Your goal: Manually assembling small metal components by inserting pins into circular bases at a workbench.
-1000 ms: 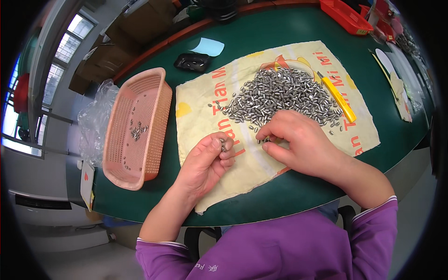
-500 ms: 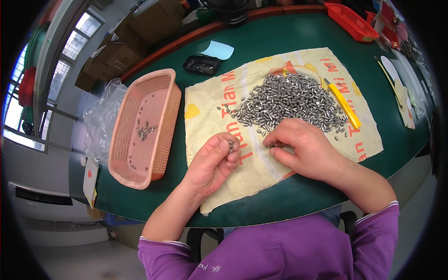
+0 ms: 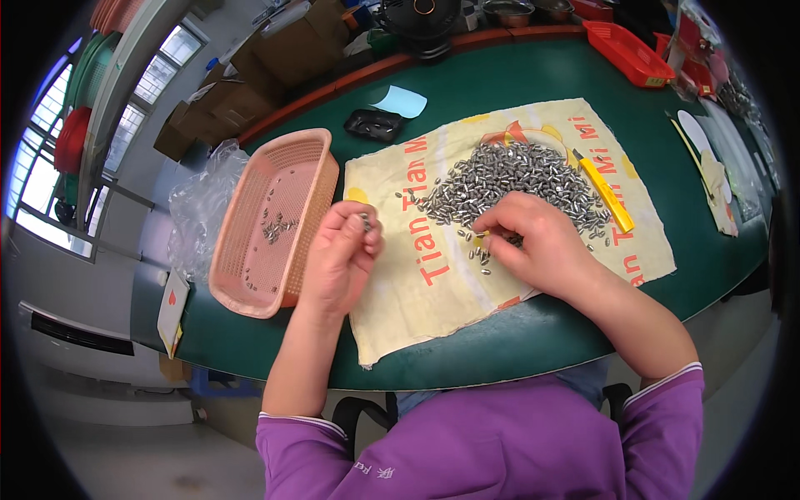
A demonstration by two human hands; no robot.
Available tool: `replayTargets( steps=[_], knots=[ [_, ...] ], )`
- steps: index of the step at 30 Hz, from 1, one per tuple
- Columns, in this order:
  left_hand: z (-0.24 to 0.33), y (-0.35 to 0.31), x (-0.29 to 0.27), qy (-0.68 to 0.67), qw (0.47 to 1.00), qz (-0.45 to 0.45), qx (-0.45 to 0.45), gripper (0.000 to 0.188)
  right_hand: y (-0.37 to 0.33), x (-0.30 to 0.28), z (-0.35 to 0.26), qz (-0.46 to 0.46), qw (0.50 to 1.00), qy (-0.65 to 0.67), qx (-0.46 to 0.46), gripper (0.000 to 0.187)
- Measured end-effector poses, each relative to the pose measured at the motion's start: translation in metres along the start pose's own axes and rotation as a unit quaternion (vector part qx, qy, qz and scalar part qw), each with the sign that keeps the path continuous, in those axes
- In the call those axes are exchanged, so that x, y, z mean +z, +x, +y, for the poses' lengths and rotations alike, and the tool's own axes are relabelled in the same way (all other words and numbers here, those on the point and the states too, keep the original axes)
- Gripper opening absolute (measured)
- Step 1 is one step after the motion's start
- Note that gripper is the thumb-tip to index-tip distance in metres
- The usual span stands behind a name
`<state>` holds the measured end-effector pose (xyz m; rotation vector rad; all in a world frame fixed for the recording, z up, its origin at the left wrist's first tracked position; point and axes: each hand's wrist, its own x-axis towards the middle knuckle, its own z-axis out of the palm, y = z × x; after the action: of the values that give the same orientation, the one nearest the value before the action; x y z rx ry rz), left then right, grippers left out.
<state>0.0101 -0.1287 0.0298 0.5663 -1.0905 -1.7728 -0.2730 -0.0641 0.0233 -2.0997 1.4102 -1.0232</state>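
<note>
Left hand (image 3: 340,254): grip pinching at least one small oval silver metal piece (image 3: 366,222), near pink perforated plastic basket (image 3: 320,192) | Right hand (image 3: 537,243): curled at near edge of heap of like pieces (image 3: 517,177), cannot tell whether grip holds any | Heap: on pale yellow printed cloth (image 3: 400,312), dark green surface (image 3: 517,79)

A basket (image 3: 320,198) stands left of the cloth (image 3: 400,304), where metal pieces (image 3: 517,179) lie left of a cutter (image 3: 608,195).

Small, oval, shiny silver metal pieces (image 3: 521,179) lie at many angles in a broad heap on a pale-yellow printed cloth (image 3: 400,308), a few loose at its near edge; others lie scattered inside a pink perforated plastic basket (image 3: 323,182).
</note>
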Motion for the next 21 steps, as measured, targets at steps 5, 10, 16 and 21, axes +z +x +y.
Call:
replayTargets(
  steps=[5, 10, 16, 21],
  knots=[
    [0.071, -0.013, -0.042, 0.457, 0.828, 0.247, 0.212, 0.015, 0.001, -0.002, 0.007, 0.056, 0.998, -0.009, -0.014, 0.013],
    [0.089, -0.023, -0.056, 0.702, 0.635, 0.293, 0.133, 0.021, 0.003, -0.005, 0.004, 0.063, 0.997, -0.03, -0.035, 0.012],
    [0.022, -0.007, 0.032, 0.644, 0.762, 0.002, 0.066, 0.021, -0.001, -0.008, 0.009, 0.085, 0.989, -0.102, -0.06, 0.008],
    [-0.035, 0.013, 0.062, 0.609, 0.787, -0.1, 0.013, 0.034, -0.002, -0.009, 0.01, -0.012, 0.992, -0.119, -0.046, 0.01]
  ],
)
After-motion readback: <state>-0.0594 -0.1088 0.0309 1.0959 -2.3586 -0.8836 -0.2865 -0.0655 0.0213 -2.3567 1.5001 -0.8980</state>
